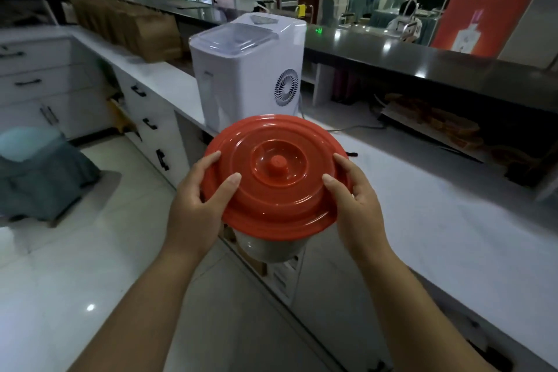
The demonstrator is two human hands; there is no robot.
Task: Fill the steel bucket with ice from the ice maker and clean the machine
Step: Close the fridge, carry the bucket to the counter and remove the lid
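A steel bucket [270, 248] hangs in the air in front of the counter edge, covered by a round red lid [276, 178] with a small knob in its middle. My left hand [199, 202] grips the lid's left rim, thumb on top. My right hand [354, 199] grips the right rim the same way. Only the bucket's lower wall shows under the lid. The white ice maker [244, 75] stands on the counter just beyond, its clear top lid down and a round fan grille on its side.
The white counter [437, 220] runs from far left to near right, with drawers [157, 142] below it. Brown paper bags [136, 27] line the counter behind the machine. A dark raised bar top [422, 57] runs behind. A power cord [356, 128] trails right from the machine. Tiled floor lies at the left.
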